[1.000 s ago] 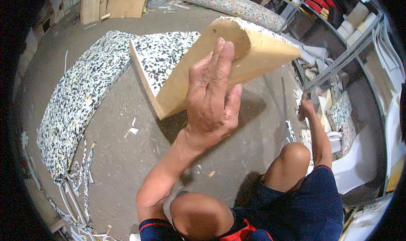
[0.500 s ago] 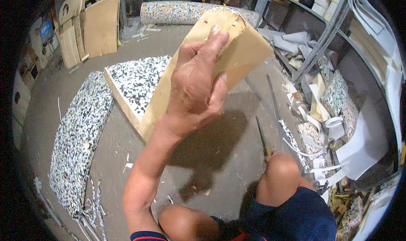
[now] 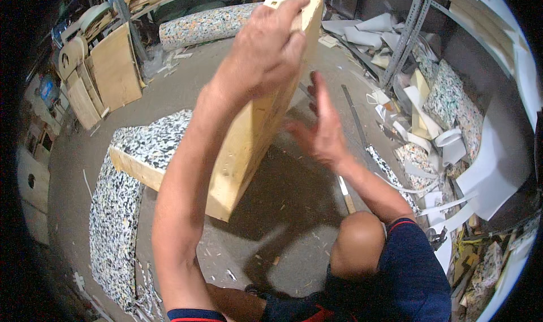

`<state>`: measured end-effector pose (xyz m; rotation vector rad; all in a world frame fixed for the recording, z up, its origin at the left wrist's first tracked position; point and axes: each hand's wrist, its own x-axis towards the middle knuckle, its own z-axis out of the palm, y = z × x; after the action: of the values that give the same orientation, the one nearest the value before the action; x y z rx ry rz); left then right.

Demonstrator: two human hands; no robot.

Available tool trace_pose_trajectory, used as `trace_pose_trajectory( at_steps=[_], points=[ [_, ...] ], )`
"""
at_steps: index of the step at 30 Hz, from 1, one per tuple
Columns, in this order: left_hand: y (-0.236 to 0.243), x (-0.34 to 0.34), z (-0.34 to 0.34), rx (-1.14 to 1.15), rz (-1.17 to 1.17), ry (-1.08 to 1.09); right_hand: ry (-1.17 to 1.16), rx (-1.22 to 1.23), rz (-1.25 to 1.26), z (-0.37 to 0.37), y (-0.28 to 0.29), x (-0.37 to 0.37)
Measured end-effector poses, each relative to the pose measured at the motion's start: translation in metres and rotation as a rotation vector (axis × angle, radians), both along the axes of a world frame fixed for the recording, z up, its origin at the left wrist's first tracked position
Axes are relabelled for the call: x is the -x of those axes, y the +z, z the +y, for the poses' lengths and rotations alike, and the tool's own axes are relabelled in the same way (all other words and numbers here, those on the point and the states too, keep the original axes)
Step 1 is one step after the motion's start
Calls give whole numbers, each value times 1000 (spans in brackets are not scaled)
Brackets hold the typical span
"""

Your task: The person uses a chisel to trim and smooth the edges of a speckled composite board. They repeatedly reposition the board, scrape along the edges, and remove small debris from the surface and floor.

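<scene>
My left hand (image 3: pixel 271 50) grips the rounded upper end of a tall, pale wooden piece (image 3: pixel 243 152), fingers curled over its rim. The piece stands tilted, its lower corner down near the floor. To its right my right hand (image 3: pixel 322 127) hovers with fingers apart, slightly blurred and holding nothing. Left of the wood, behind my left forearm, is a wood-edged panel (image 3: pixel 136 168) topped with black-and-white speckled foam (image 3: pixel 155 138); whether it joins the tall piece is hidden. A knife (image 3: pixel 346 195) with a wooden handle lies on the floor by my right knee.
A speckled foam slab (image 3: pixel 113 231) lies on the floor at left. A foam roll (image 3: pixel 203 25) rests at the back, near leaning wooden boards (image 3: pixel 116 67). Foam and white sheet scraps (image 3: pixel 424 130) pile up along the right, beside a metal shelf post (image 3: pixel 410 33).
The wooden piece has turned from its broad face to its narrow side, my left hand shifting up onto its end. My right hand has come into view beside it.
</scene>
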<state>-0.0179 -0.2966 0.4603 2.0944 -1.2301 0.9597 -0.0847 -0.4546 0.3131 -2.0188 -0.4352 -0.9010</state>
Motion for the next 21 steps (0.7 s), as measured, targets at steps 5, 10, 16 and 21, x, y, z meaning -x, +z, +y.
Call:
trace_pose_trajectory(
  at_steps=[5,10,16,21],
  points=[
    [26,-42,-5,142,600,-350,129,-134,119,26,25,0],
    [13,-54,5,393,190,27,99,2,311,24,20,13],
    [-18,-91,22,191,-72,166,309,74,492,21,-14,30],
    [-14,-146,44,-8,-75,332,286,-141,108,-26,-11,-3]
  ],
)
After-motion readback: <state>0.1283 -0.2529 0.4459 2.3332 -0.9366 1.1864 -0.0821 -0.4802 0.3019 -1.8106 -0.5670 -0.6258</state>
